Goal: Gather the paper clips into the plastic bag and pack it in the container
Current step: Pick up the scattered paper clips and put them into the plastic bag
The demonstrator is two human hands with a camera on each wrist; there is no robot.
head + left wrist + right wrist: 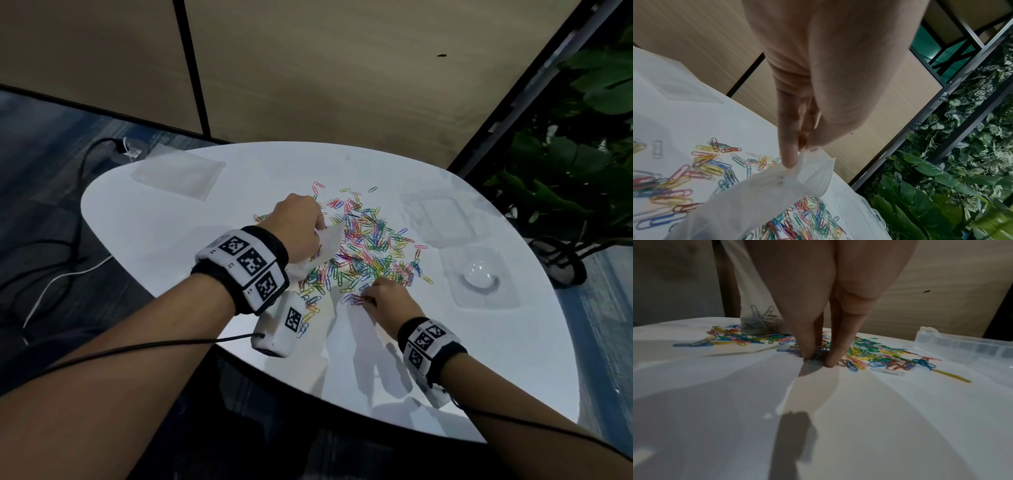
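Coloured paper clips lie scattered over the middle of the white table. My left hand pinches the rim of a clear plastic bag and holds it upright above the pile's left side; a few clips sit in its bottom. My right hand is at the near edge of the pile, thumb and fingers closed on a small bunch of clips against the table. The clear container stands at the right with its lid beside it.
A flat clear plastic sheet or bag lies at the table's far left. Cables run on the floor to the left. Leafy plants stand beyond the table's right edge. Beige wall panels rise behind.
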